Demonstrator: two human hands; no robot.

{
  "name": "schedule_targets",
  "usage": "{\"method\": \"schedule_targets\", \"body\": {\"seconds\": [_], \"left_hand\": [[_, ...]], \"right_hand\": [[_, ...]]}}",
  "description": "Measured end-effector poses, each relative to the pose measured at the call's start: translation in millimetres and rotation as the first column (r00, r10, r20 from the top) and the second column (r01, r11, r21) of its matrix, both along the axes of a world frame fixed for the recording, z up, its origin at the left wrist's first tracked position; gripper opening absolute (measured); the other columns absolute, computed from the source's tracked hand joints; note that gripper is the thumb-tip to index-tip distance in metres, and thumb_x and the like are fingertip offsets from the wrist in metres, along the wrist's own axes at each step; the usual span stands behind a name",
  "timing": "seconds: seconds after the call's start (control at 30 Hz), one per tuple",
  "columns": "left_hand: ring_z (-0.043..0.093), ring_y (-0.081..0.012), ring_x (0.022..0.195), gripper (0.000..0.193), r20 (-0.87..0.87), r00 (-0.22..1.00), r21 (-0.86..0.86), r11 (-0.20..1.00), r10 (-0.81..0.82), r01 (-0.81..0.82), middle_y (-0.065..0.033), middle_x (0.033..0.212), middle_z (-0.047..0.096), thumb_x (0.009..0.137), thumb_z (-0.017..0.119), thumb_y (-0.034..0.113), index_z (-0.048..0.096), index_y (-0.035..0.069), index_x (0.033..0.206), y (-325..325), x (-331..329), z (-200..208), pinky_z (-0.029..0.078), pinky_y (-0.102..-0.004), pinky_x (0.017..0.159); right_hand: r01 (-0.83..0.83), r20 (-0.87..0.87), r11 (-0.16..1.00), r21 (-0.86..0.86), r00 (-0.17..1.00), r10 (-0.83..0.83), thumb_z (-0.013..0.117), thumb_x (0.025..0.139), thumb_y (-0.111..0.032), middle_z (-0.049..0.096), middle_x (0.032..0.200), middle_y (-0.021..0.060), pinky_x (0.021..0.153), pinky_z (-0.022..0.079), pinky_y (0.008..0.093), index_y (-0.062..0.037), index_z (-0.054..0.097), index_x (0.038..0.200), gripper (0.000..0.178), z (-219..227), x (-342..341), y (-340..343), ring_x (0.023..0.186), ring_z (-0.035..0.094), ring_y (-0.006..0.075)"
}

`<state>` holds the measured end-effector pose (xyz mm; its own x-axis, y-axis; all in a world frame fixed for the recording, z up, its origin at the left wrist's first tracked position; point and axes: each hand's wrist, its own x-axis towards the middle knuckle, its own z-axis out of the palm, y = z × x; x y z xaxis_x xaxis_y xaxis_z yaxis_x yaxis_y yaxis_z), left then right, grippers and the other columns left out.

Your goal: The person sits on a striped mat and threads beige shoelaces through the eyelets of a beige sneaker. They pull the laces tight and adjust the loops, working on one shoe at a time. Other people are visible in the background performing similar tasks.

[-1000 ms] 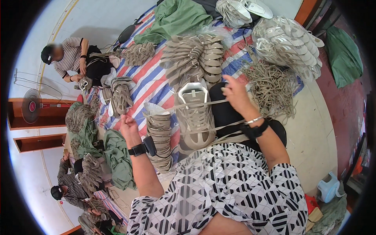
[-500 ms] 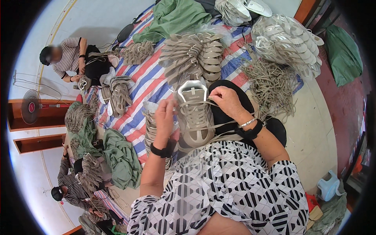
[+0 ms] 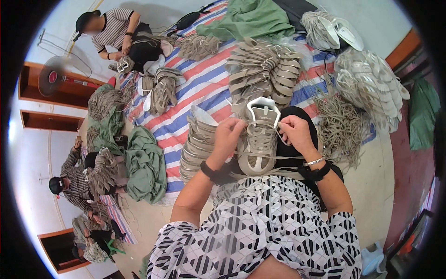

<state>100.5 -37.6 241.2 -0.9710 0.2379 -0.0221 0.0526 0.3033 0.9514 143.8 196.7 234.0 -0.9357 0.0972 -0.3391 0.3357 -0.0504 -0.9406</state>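
Note:
A beige and grey sneaker [image 3: 260, 151] with a white collar lining rests in front of my lap, toe toward me. Its flat beige shoelace [image 3: 261, 126] crosses the tongue, and long loose ends trail over my dark-clad legs. My left hand [image 3: 229, 136] pinches the lace at the shoe's upper left side. On the opposite side, my right hand [image 3: 296, 134] has thumb and fingers closed on lace near the top eyelets. The exact grip of the fingertips is partly hidden.
Stacked beige shoe uppers [image 3: 197, 151] stand left of the shoe, more uppers [image 3: 267, 69] beyond it. A heap of laces [image 3: 341, 130] and plastic-wrapped uppers [image 3: 367, 86] lie right. Striped sheeting [image 3: 204, 76] covers the floor. Co-workers [image 3: 123, 32] sit at left near a fan [image 3: 53, 76].
My left hand has come in from beside the shoe to pinch the lace near the top. My right hand stays at the right eyelets. The whole view has shifted.

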Motion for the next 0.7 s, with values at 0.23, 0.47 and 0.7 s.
{"method": "schedule_targets", "body": {"seconds": [0.23,0.47,0.7], "left_hand": [[0.051,-0.0232,0.08,0.024,-0.081,0.994,-0.123,0.991,-0.066,0.056,-0.0085,0.078,0.055,0.087,0.066,0.025,0.063,0.002,0.079,6.7,-8.2,6.0,0.04,-0.0342,0.075],[0.049,-0.031,0.082,0.015,-0.57,0.799,-0.502,0.851,-0.189,-0.156,-0.01,0.081,0.052,0.079,0.068,0.02,0.06,0.007,0.08,22.3,-5.6,15.6,0.038,-0.0424,0.072],[0.051,-0.0347,0.101,0.023,-0.557,0.737,-0.497,0.865,-0.383,0.074,-0.012,0.105,0.058,0.074,0.072,0.01,0.059,0.006,0.092,21.6,-30.8,47.6,0.041,-0.0421,0.089]], "right_hand": [[-0.109,-0.082,0.987,0.119,0.989,0.119,0.057,0.089,-0.007,0.062,0.073,0.0019,0.043,0.042,0.0187,-0.0007,0.059,0.095,0.009,-1.3,2.5,3.9,0.054,0.055,0.0046],[-0.252,-0.183,0.925,0.286,0.933,0.311,0.056,0.087,-0.001,0.063,0.079,0.0041,0.054,0.048,0.0251,-0.0002,0.059,0.099,0.013,4.9,0.9,16.7,0.062,0.06,0.0121],[0.142,-0.553,0.582,0.801,0.547,0.628,0.063,0.075,-0.003,0.057,0.097,0.009,0.073,0.049,0.0378,-0.0058,0.058,0.089,0.015,14.5,-19.1,25.1,0.089,0.059,0.0284]]}}
